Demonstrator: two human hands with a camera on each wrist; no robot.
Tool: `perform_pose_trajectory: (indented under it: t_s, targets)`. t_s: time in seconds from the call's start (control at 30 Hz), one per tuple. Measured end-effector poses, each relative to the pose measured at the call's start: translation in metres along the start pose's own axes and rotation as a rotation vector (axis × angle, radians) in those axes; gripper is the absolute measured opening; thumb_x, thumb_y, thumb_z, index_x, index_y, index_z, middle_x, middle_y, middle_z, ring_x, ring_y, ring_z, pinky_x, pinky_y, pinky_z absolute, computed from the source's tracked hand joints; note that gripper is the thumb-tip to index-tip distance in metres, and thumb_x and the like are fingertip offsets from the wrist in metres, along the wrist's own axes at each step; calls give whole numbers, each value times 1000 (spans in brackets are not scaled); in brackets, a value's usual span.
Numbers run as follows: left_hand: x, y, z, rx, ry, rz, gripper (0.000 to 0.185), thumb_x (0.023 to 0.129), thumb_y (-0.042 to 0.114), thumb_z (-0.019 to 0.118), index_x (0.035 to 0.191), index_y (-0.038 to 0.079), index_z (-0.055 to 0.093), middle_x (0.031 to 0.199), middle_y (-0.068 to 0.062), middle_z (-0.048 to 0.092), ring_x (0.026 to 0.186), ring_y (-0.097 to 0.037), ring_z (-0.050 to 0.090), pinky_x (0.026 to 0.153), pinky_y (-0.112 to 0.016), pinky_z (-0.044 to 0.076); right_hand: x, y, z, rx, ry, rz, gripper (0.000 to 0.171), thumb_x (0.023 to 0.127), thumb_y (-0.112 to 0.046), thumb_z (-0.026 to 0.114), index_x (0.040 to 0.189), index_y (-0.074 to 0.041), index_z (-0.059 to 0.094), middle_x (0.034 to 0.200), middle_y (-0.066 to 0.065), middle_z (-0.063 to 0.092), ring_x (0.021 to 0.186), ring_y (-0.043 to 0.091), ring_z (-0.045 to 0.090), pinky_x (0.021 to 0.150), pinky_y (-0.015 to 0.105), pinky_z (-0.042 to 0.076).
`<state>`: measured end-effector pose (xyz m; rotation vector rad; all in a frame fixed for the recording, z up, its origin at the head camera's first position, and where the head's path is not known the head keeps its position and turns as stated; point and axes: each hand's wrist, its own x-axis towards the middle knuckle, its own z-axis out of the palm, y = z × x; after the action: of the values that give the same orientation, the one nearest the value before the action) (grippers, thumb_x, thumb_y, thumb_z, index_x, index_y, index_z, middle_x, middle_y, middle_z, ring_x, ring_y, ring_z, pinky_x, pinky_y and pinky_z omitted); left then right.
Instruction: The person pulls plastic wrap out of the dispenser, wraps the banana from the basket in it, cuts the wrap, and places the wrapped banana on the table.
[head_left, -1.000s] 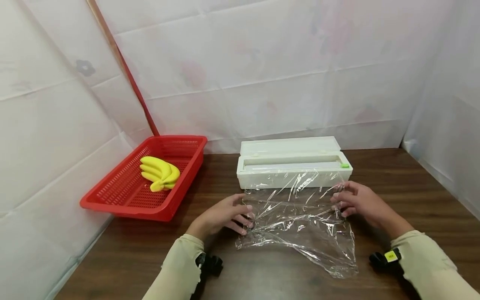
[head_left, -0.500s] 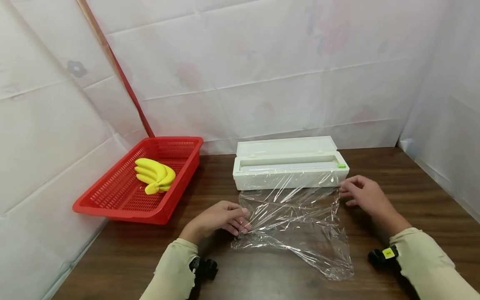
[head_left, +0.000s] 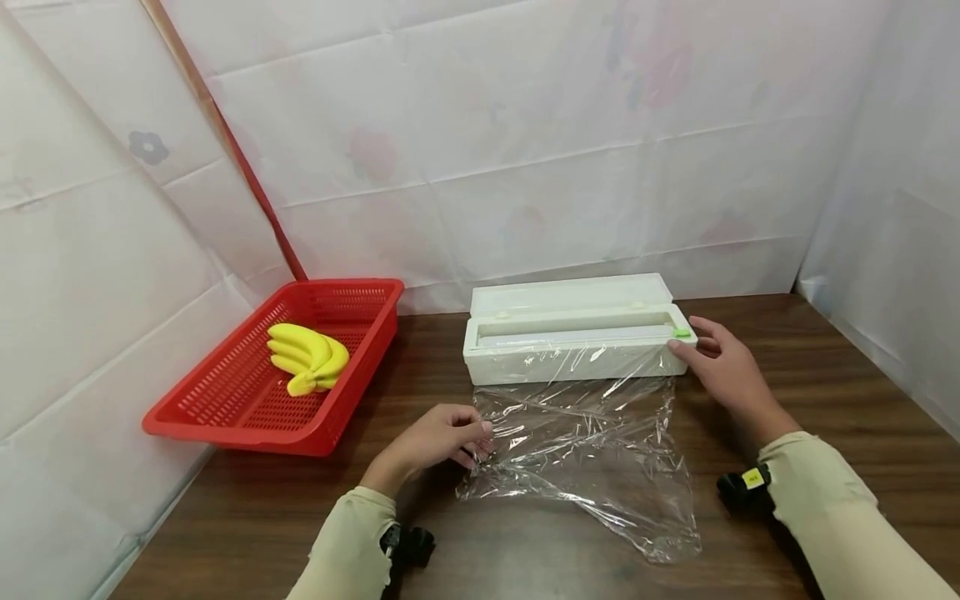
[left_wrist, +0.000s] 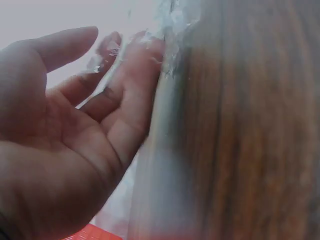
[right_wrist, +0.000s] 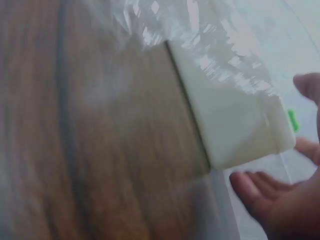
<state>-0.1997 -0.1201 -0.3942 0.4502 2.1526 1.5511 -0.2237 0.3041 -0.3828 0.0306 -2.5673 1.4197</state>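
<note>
Crinkled, glossy clear film (head_left: 585,450) is lying on the dark wood-grain counter (head_left: 825,392) between the hands, trailing out of the long white plastic dispenser box (head_left: 573,350), whose lid is standing open. The left hand (head_left: 435,442) is pinching the film's near-left edge in its grip, while the right hand (head_left: 723,371), fingers relaxed and grasping nothing, is touching the box's end by the green slider (head_left: 681,332). Well to the left of the left grip, a red perforated basket (head_left: 217,400) is holding a yellow banana bunch (head_left: 307,358).

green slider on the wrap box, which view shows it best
The head view: the green slider sits sharp at the right end of the white dispenser box, with the right hand at that end. The right wrist view catches only a blurred green sliver past the box corner. The left wrist view does not show it.
</note>
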Motion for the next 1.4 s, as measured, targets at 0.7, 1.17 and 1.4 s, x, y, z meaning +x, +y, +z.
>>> perform_pose_trajectory:
  t_s: [0.7, 1.17, 1.4]
  targets:
    - [-11, 6, -13, 208, 51, -31, 40, 106, 35, 51, 104, 0, 70, 79, -10, 70, 68, -22, 67, 59, -36, 56, 7, -1, 3, 90, -49, -52, 73, 100, -35, 63, 157, -6, 29, 132, 32, 51, 93, -4, 54, 73, 24, 56]
    - [15, 34, 3, 244, 485, 160, 24, 99, 18, 61, 79, 6, 68, 65, -3, 63, 60, -19, 60, 59, -31, 49, 11, 8, 8, 16, -21, -62, 67, 101, -32, 61, 155, -5, 32, 126, 33, 52, 109, 36, 57, 69, 26, 57]
    - [41, 67, 34, 380, 319, 237, 22, 101, 23, 59, 84, 15, 69, 71, 2, 65, 67, -20, 64, 60, -33, 51, 5, 17, 11, -7, -11, -85, 65, 101, -29, 62, 154, -3, 33, 122, 33, 54, 108, 39, 57, 67, 26, 56]
